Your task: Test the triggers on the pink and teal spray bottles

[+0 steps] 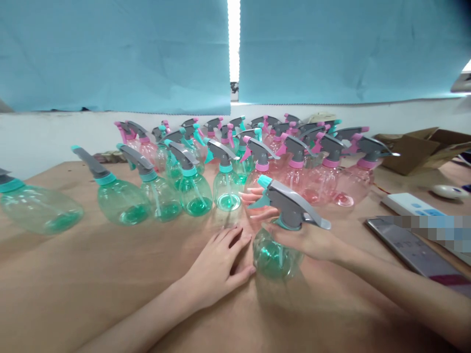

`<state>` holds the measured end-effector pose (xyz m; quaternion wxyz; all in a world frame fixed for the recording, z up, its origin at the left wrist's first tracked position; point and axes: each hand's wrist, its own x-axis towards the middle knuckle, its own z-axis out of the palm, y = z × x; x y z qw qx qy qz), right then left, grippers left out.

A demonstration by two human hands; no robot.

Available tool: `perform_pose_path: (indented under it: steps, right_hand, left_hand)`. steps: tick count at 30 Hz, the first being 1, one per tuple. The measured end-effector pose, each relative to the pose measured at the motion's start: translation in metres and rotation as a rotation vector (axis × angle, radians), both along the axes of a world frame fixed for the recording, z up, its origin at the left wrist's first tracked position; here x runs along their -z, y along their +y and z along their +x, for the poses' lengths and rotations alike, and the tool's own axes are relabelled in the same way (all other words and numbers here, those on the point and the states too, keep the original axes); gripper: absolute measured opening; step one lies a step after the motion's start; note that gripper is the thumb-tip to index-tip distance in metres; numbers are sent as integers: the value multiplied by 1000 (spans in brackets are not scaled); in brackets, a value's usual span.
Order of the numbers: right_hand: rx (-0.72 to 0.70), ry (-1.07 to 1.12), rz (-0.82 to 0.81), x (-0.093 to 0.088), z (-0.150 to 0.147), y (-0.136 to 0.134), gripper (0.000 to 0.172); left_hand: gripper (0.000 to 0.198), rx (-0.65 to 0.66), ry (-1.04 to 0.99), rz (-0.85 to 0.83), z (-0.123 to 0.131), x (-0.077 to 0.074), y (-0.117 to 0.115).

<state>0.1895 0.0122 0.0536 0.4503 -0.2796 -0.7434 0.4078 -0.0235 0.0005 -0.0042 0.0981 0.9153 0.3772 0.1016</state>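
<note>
A green see-through spray bottle [276, 259] with a grey trigger head and teal nozzle stands on the brown table [91, 284] in front of me. My right hand [305, 238] is wrapped round its neck just under the trigger head, fingers reaching past the nozzle. My left hand [217, 267] lies flat on the table beside the bottle's left side, fingers stretched out, fingertips close to the bottle's body.
Several green bottles [191, 189] and pink spray bottles [324, 179] crowd the table's far half. One green bottle [37, 208] stands apart at far left. A phone [415, 250], a white remote [412, 205] and an open cardboard box [419, 147] sit at the right.
</note>
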Motion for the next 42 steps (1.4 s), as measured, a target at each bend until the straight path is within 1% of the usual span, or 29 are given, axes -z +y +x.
perform_pose_path:
  steps: [7, 16, 24, 29, 34, 38, 42]
  right_hand:
    - [54, -57, -30, -3, 0, -2, 52]
    - [12, -12, -12, 2, 1, 1, 53]
    - [21, -25, -9, -2, -1, -1, 33]
    - [1, -48, -12, -3, 0, -1, 37]
    - [25, -42, -12, -4, 1, -1, 29]
    - [23, -20, -37, -4, 1, -1, 31]
    - [36, -39, -6, -3, 1, 0, 14]
  left_hand:
    - [52, 4, -4, 8, -1, 0, 0]
    - [52, 2, -2, 5, 0, -2, -1]
    - [54, 7, -12, 12, 1, -2, 0]
    - [54, 4, -5, 10, 1, -2, 0]
    - [54, 8, -9, 3, 0, -3, 0]
    - [53, 7, 3, -1, 1, -4, 0]
    - [51, 4, -4, 5, 1, -3, 0]
